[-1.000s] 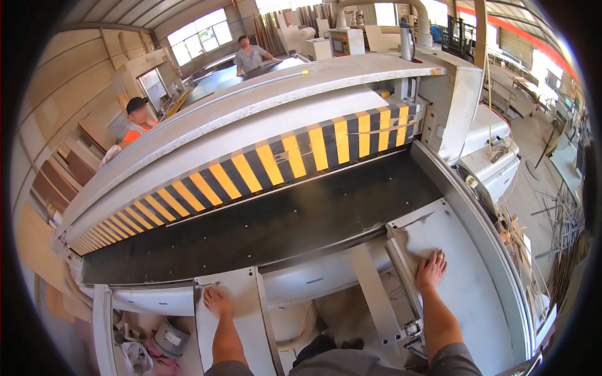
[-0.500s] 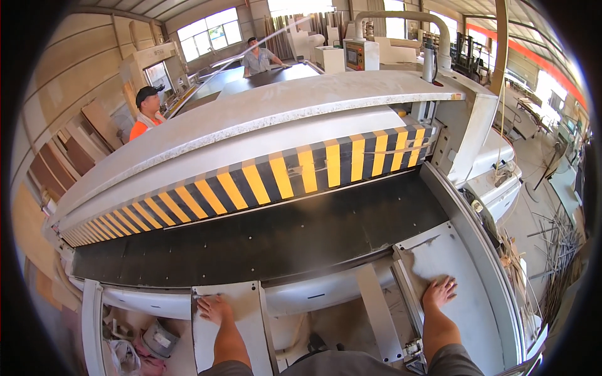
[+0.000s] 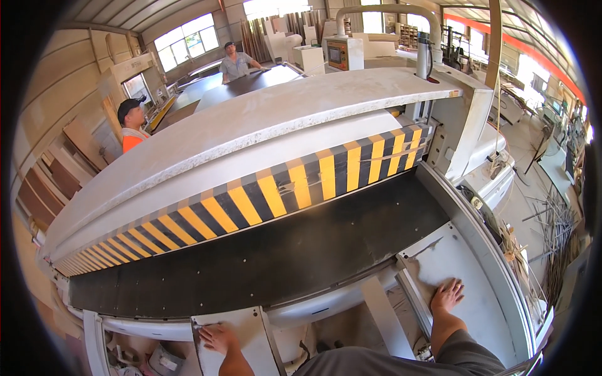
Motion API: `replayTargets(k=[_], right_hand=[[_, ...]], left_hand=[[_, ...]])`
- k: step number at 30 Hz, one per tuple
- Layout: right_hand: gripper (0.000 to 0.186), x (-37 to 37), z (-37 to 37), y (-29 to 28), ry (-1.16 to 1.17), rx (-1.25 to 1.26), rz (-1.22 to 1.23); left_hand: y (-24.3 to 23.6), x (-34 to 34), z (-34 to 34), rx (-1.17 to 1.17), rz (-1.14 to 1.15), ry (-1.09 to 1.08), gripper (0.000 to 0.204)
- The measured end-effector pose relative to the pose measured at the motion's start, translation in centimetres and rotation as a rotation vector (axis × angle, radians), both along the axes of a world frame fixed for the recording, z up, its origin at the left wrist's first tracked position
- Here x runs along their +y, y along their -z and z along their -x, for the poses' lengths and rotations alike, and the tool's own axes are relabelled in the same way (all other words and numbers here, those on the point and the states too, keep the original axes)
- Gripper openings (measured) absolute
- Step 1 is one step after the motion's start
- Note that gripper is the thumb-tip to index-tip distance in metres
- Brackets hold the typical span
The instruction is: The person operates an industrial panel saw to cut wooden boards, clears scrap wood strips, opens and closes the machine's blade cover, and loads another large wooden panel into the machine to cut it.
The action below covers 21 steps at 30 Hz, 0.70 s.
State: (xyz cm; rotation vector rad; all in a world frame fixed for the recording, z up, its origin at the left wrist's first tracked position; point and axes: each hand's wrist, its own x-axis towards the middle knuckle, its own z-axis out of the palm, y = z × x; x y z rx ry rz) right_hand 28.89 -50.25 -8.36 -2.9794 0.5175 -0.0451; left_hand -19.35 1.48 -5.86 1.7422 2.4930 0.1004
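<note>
My left hand (image 3: pixel 217 338) lies with fingers spread on a narrow pale support plate (image 3: pixel 248 323) at the front of a large panel machine. On the wide pale side table (image 3: pixel 473 282) at the right rests my right hand (image 3: pixel 447 296), palm down and fingers apart. Neither hand holds anything. Beyond them stretches the machine's dark bed (image 3: pixel 276 241), dotted with small light specks. Above its far side hangs a yellow-and-black striped guard (image 3: pixel 276 188), under a dusty grey beam (image 3: pixel 251 119).
A metal fence (image 3: pixel 483 241) borders the side table. Between the plates are gaps, with a bucket-like container (image 3: pixel 164 360) below at left. Two people stand behind the beam, one in orange (image 3: pixel 133 122), one at a dark panel (image 3: pixel 263 80). Metal strips (image 3: pixel 555 219) litter the right floor.
My view has tilted and shifted, so the machine's left side sits lower in the picture. Both hands stay flat on the same plates.
</note>
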Motion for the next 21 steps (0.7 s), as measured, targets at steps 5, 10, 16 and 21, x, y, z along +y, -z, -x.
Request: replayTargets(k=[5, 10, 16, 21], right_hand=[[0.065, 0.3, 0.2, -0.5, -0.007, 0.021, -0.016], [0.066, 0.2, 0.0, 0.0, -0.004, 0.013, -0.013], [0.065, 0.5, 0.4, -1.2, 0.009, 0.038, -0.021], [0.067, 0.3, -0.1, -0.2, -0.016, 0.021, -0.037]], left_hand=[[0.0, 0.2, 0.0, 0.011, 0.001, -0.020, 0.067], [3.5, 1.5, 1.4, 0.130, -0.057, -0.020, 0.065], [-1.4, 0.1, -1.2, 0.072, 0.019, -0.038, 0.065], [0.7, 0.7, -0.3, 0.123, 0.003, -0.034, 0.065]])
